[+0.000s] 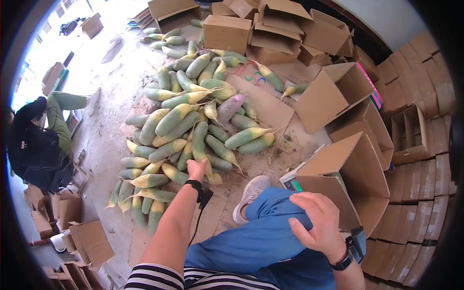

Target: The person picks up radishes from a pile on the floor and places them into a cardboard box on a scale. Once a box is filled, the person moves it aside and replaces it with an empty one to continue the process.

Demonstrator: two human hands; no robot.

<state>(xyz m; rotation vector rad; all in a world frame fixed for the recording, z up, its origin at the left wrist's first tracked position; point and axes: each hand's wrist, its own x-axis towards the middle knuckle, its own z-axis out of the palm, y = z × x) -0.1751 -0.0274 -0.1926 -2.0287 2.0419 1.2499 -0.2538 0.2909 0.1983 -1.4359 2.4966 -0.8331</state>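
My left hand (196,168) reaches into a heap of green radishes (180,126) on the floor. Its fingers are closed around the pale lower end of one long green radish (198,141), which lies among the others; part of the grip is hidden. Over my bent knee in blue jeans (275,208), my right hand (318,220) holds nothing, its fingers stretched and the thumb apart. One purplish radish (231,109) lies among the green ones.
Open cardboard boxes (345,181) stand close on my right, and more boxes (227,34) are piled behind the heap. Stacked cartons (415,212) line the right side. A person in dark clothing (38,145) sits at the left, near loose boxes (92,241).
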